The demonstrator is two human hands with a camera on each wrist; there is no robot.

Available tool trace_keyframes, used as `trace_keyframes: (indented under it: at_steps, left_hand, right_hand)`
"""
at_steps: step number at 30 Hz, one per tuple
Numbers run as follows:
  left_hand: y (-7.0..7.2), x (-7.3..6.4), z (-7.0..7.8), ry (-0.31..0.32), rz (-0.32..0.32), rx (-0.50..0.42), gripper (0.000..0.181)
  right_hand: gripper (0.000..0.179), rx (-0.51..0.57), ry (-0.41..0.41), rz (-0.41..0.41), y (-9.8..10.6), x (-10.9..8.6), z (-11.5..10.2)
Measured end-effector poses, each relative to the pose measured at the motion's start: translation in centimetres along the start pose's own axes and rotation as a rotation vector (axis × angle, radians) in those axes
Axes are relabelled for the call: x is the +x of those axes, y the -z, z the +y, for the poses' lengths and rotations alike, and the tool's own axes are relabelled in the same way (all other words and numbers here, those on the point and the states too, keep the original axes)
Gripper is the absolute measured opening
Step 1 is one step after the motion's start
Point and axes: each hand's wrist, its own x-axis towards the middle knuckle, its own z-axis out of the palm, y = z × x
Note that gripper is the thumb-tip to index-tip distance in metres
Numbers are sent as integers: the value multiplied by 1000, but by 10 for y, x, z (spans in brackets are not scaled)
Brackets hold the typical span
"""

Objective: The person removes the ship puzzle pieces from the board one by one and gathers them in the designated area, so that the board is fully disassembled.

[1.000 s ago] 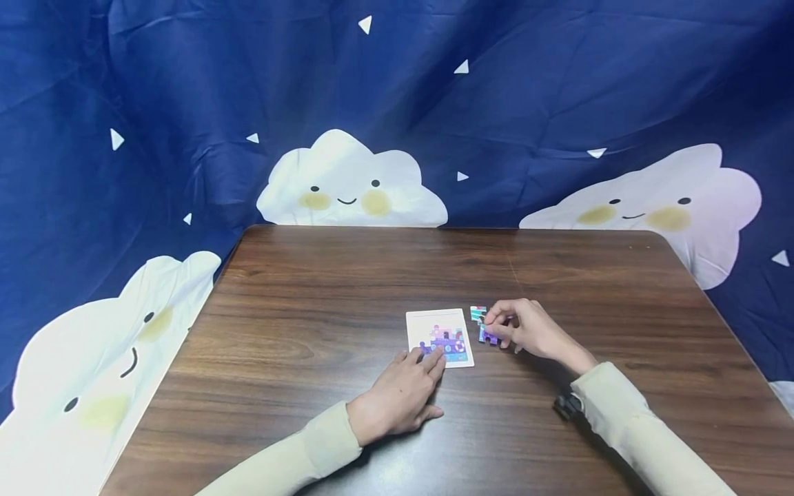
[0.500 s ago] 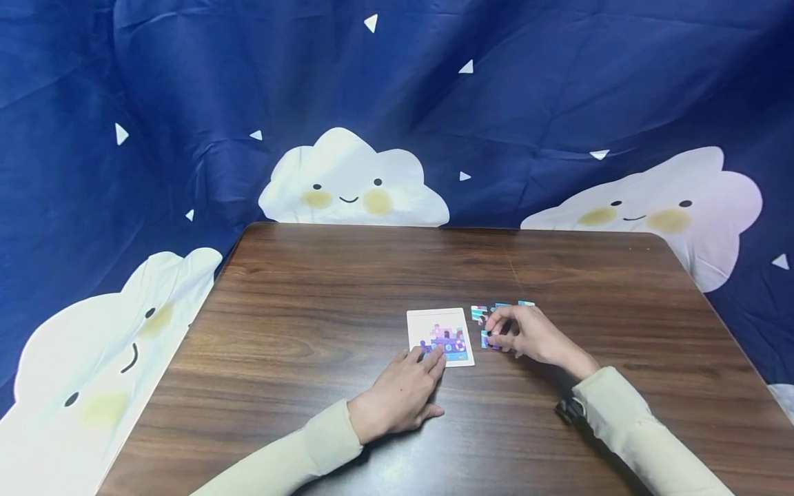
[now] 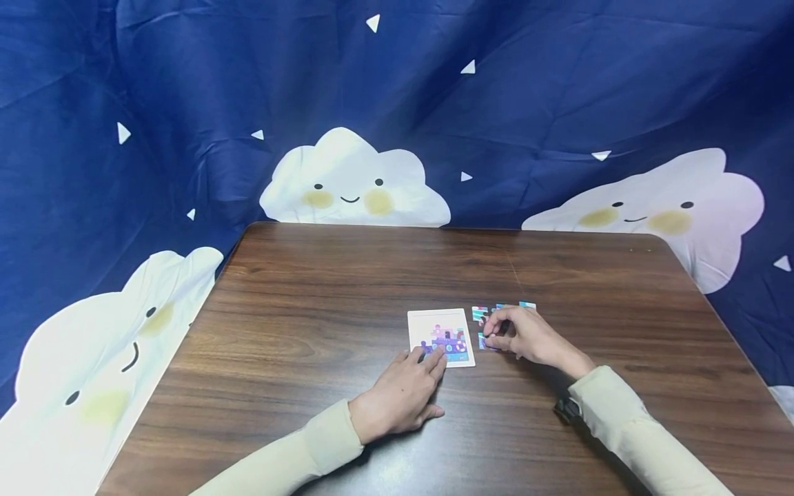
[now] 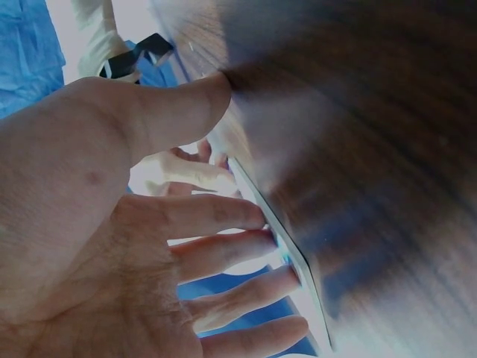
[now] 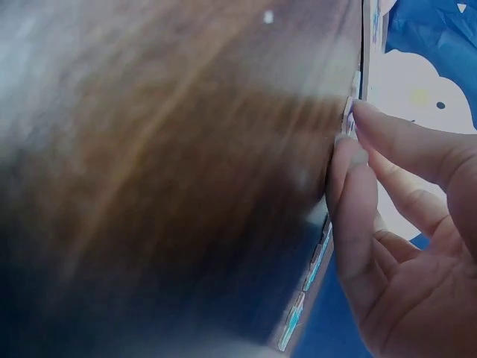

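Note:
A square white puzzle board [image 3: 428, 320] with a partly assembled purple and pink picture lies mid-table. My left hand [image 3: 402, 391] rests its fingertips on the board's near edge, fingers nearly straight; in the left wrist view those fingers spread along the thin board [image 4: 302, 265]. Just right of the board, my right hand [image 3: 527, 334] pinches a small blue and purple puzzle piece [image 3: 482, 342] between thumb and fingers, low over the tabletop. The right wrist view shows the piece [image 5: 348, 118] at the fingertips, which partly cover it.
Loose puzzle pieces lie beyond and around my right hand: a striped piece [image 3: 479, 313] near the board and a blue one [image 3: 527, 305] farther right. All rests on a brown wooden table [image 3: 310, 289], with a blue cloud-patterned curtain [image 3: 496, 103] behind it.
My right hand has shifted slightly, bringing the pinched piece a little lower and turning it, and more loose pieces now show behind it. My left hand stays in place on the board.

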Motion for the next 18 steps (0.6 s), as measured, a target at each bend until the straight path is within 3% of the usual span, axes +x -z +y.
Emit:
trace_keyframes:
  at_steps: [9, 18]
  left_hand:
    - [-1, 1, 0, 0, -19, -13, 83]
    - [-1, 2, 0, 0, -21, -16, 83]
  right_hand:
    - [6, -1, 30, 54, 8, 5, -3]
    - [4, -12, 91, 111, 18, 26, -18]
